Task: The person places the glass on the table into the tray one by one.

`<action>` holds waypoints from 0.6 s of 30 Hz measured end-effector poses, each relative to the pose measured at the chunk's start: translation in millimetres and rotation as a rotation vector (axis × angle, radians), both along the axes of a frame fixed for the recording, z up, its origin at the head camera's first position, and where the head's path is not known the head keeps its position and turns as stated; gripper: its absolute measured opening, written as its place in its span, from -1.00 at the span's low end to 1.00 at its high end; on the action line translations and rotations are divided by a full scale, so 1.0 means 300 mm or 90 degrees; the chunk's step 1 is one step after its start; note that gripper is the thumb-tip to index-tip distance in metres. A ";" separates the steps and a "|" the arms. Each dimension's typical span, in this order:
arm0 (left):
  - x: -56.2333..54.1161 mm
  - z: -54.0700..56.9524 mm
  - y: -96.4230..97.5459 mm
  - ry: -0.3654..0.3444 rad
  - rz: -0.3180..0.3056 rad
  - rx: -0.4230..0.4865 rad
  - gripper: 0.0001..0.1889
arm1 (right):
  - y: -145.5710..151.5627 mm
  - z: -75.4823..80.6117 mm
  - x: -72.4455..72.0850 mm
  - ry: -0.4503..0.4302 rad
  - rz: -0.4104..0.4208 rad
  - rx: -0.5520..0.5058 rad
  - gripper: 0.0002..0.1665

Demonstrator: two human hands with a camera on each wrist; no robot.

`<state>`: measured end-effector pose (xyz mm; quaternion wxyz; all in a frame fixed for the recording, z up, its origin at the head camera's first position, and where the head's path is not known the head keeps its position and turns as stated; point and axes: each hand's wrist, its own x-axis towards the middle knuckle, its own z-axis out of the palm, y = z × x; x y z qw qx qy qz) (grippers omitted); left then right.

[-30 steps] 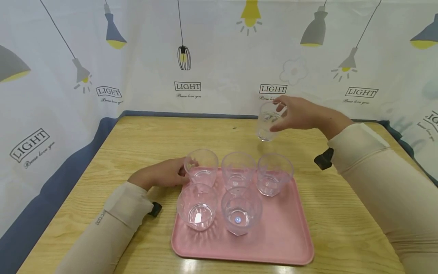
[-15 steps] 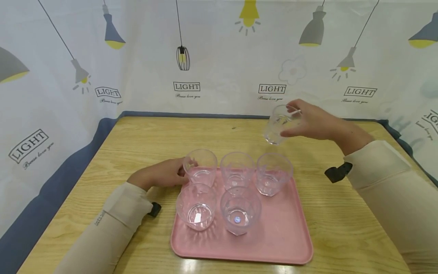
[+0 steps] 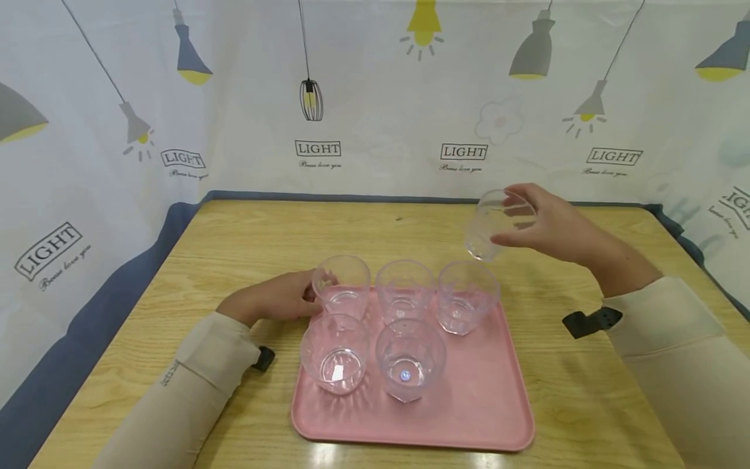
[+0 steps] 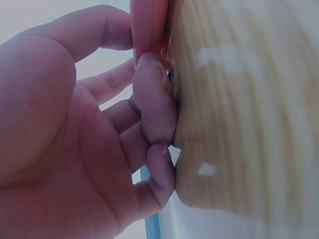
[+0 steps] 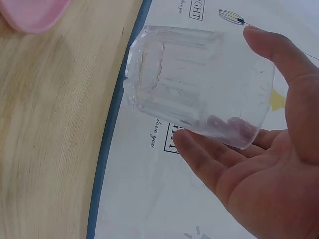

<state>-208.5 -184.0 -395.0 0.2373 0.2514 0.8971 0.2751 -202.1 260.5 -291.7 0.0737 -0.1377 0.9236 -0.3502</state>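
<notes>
My right hand holds a clear plastic cup near its rim, thumb on one side and fingers on the other. The cup hangs tilted above the table, beyond the tray's far right corner. Several matching clear cups stand upright on a pink tray: three in the far row, such as the far right cup, and two in the near row, such as the near left cup. At the tray's far left corner, my left hand pinches the edge, thumb above and curled fingers below in the left wrist view.
The wooden table reaches back to a white curtain printed with lamps. Tray surface shows at the near right, beside the near row of cups. The far left cup stands close to my left fingers.
My right hand has moved right and slightly towards me with the cup, which now leans more. The left hand, the tray and its cups stay in place.
</notes>
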 end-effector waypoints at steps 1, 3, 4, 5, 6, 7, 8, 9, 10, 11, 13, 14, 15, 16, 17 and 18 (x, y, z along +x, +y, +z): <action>-0.001 -0.002 -0.001 0.000 0.000 0.000 -0.63 | 0.002 -0.002 0.007 0.002 -0.001 -0.009 0.17; 0.001 -0.001 -0.001 -0.001 0.002 -0.004 -0.65 | 0.007 -0.005 0.023 0.008 -0.008 -0.019 0.17; 0.002 0.000 -0.001 -0.002 0.003 -0.004 -0.66 | 0.010 -0.007 0.033 0.012 -0.012 -0.022 0.17; 0.003 0.001 0.000 -0.003 0.003 -0.005 -0.66 | 0.013 -0.009 0.042 0.015 -0.017 -0.023 0.17; 0.004 0.002 0.000 -0.003 0.003 -0.006 -0.66 | 0.016 -0.009 0.054 0.017 -0.022 -0.022 0.17; 0.004 0.002 0.001 -0.003 0.002 -0.007 -0.66 | 0.018 -0.010 0.065 0.021 -0.025 -0.020 0.17; 0.006 0.004 0.002 -0.003 0.003 -0.008 -0.66 | 0.021 -0.010 0.077 0.026 -0.028 -0.014 0.17; 0.007 0.005 0.002 -0.004 0.003 -0.008 -0.66 | 0.022 -0.010 0.088 0.029 -0.029 -0.013 0.16; 0.007 0.005 0.003 -0.006 0.003 -0.008 -0.66 | 0.024 -0.012 0.099 0.035 -0.029 -0.010 0.15; 0.008 0.006 0.003 -0.006 0.003 -0.008 -0.67 | 0.025 -0.012 0.109 0.038 -0.029 -0.011 0.14; 0.008 0.007 0.003 -0.005 0.001 -0.007 -0.67 | 0.028 -0.013 0.129 0.048 -0.029 -0.012 0.11; 0.009 0.007 0.003 -0.005 0.000 -0.006 -0.67 | 0.030 -0.014 0.138 0.054 -0.031 -0.011 0.10; 0.009 0.009 0.003 -0.003 -0.002 -0.004 -0.66 | 0.031 -0.015 0.146 0.058 -0.033 -0.010 0.09; 0.010 0.010 0.002 -0.001 -0.004 -0.003 -0.65 | 0.033 -0.015 0.154 0.063 -0.035 -0.009 0.09; 0.010 0.010 0.002 0.002 -0.006 -0.002 -0.64 | 0.035 -0.015 0.163 0.066 -0.038 -0.005 0.08; 0.010 0.011 0.001 0.003 -0.008 -0.001 -0.64 | 0.036 -0.016 0.171 0.070 -0.040 -0.003 0.07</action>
